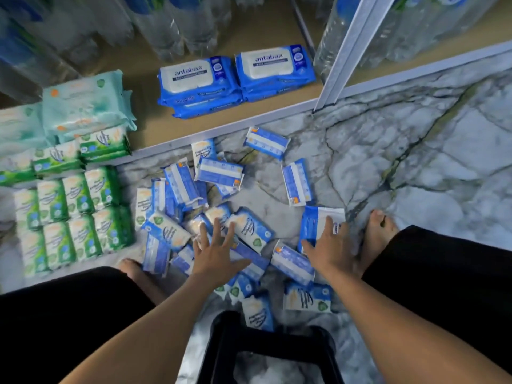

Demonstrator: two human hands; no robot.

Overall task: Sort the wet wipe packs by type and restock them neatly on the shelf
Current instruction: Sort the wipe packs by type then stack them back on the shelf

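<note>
The left hand (219,250) is flat, with its fingers straight and spread, and holds nothing; under and around it lies the loose heap of small blue wipe packs (219,171) on the marble floor (415,167), though whether its fingertips touch one cannot be told; just beside it, the right hand (329,245) lies palm down on a blue-and-white pack (315,217), fingers straight across the top and thumb at the pack's near edge, pressing rather than clasping; well out beyond the left hand's little-finger side, small green wipe packs (77,195) stand in tidy rows on the floor; ahead of both hands, past the heap, the low shelf (149,128) carries two stacks of large blue antabax packs (194,79), with mint-coloured packs (86,103) piled at its left end above more green ones; behind the wrists, between the forearms, stands a black stool (266,345)
</note>
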